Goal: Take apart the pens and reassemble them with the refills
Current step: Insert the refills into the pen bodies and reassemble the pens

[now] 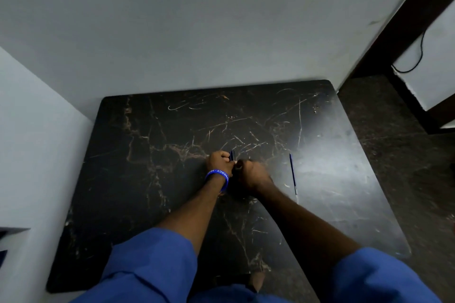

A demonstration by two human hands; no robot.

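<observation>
Single head-worn camera looking forward and steeply down, wide-angle, taking in dark marble table [172, 179], both forearms reaching out from bottom edge, wall [197, 32] beyond.

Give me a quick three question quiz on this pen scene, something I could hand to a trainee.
1. True or false: the refill lies on the table to the right of both hands.
2. Which wrist wears the blue wristband? A) left B) right C) neither
3. Fill in: the left hand and right hand meet around a dark blue ____.

Key: 1 true; 2 A; 3 pen.
</observation>
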